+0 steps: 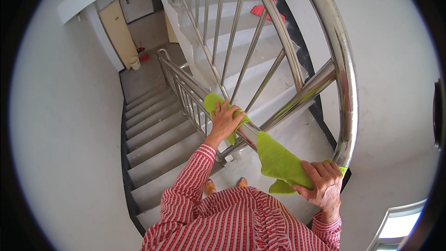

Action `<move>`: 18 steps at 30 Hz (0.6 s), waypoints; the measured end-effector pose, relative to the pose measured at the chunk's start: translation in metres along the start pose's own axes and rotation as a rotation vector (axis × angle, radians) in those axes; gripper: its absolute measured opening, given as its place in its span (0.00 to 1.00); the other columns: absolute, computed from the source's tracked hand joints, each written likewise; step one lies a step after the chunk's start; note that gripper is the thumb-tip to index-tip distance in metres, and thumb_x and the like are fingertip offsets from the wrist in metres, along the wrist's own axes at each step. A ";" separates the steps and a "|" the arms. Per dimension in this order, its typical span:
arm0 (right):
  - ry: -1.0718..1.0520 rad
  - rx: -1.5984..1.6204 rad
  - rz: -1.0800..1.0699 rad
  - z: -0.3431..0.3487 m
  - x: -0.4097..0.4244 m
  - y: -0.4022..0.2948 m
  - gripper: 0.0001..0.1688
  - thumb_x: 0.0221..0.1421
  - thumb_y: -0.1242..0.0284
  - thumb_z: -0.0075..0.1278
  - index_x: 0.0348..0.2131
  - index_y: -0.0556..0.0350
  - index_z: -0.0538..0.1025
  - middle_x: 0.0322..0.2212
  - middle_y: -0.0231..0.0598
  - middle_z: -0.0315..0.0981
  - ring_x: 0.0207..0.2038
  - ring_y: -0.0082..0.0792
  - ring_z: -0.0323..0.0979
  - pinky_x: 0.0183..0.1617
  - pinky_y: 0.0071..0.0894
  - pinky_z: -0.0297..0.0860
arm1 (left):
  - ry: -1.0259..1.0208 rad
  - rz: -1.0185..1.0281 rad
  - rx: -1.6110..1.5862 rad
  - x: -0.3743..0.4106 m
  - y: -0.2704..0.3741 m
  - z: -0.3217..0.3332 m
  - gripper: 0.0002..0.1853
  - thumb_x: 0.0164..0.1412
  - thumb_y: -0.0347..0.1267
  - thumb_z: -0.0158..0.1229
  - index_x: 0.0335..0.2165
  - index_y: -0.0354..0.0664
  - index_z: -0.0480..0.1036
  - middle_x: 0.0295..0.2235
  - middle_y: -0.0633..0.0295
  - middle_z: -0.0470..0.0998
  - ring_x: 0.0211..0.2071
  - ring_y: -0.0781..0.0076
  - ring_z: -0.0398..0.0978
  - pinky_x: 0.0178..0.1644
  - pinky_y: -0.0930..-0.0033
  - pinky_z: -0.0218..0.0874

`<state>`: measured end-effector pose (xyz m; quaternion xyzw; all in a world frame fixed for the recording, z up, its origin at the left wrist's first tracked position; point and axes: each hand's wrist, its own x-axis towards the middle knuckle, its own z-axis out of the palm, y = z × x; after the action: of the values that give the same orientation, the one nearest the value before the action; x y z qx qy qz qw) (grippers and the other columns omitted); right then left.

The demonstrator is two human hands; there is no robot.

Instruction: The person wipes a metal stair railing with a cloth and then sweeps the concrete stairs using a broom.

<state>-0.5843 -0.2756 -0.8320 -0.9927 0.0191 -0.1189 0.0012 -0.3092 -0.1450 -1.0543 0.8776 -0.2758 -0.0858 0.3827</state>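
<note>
My left hand, with a ring on one finger, presses a green cloth onto a metal rail of the stair railing. To the right, my right hand grips a second green cloth over the lower end of the thick, curved stainless-steel handrail. Part of that cloth hangs loose toward the middle, and a bit of green shows beyond my fingers. Between the two cloths, a stretch of the shiny rail is bare. My palms hide how tightly each cloth is wrapped.
Concrete stairs descend at the left toward a landing with a white bucket and a red dustpan. More steps rise behind the balusters, where a red broom rests. My feet stand near the stair edge. A window is at lower right.
</note>
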 end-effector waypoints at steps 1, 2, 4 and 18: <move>-0.013 0.003 0.011 0.001 0.000 0.001 0.34 0.40 0.46 0.57 0.37 0.57 0.78 0.26 0.39 0.76 0.29 0.40 0.74 0.41 0.40 0.69 | 0.034 0.020 -0.042 0.001 -0.004 0.001 0.22 0.57 0.51 0.51 0.44 0.51 0.73 0.57 0.49 0.59 0.61 0.35 0.47 0.59 0.30 0.39; -0.006 0.012 -0.001 0.002 0.001 0.003 0.34 0.42 0.45 0.55 0.36 0.56 0.78 0.28 0.40 0.76 0.30 0.41 0.74 0.40 0.40 0.69 | 0.067 0.040 -0.084 0.003 -0.009 0.000 0.24 0.57 0.53 0.51 0.44 0.51 0.73 0.58 0.49 0.59 0.61 0.34 0.47 0.59 0.29 0.39; 0.058 0.028 -0.040 0.005 0.003 0.008 0.34 0.42 0.45 0.55 0.35 0.57 0.78 0.29 0.41 0.76 0.32 0.42 0.75 0.41 0.40 0.69 | 0.128 0.084 -0.158 0.007 -0.017 -0.005 0.26 0.60 0.52 0.49 0.47 0.45 0.70 0.55 0.50 0.64 0.59 0.42 0.55 0.60 0.41 0.46; 0.552 -0.074 0.053 -0.023 -0.042 0.034 0.14 0.55 0.66 0.49 0.33 0.61 0.76 0.29 0.46 0.75 0.33 0.46 0.76 0.44 0.50 0.70 | 0.240 -0.354 -0.348 -0.168 -0.185 0.030 0.19 0.64 0.41 0.50 0.39 0.33 0.74 0.38 0.51 0.77 0.40 0.63 0.74 0.45 0.64 0.62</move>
<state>-0.6312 -0.3077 -0.8200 -0.9213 0.0492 -0.3839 -0.0370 -0.3820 0.0315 -1.2183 0.8372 -0.0520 -0.0928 0.5365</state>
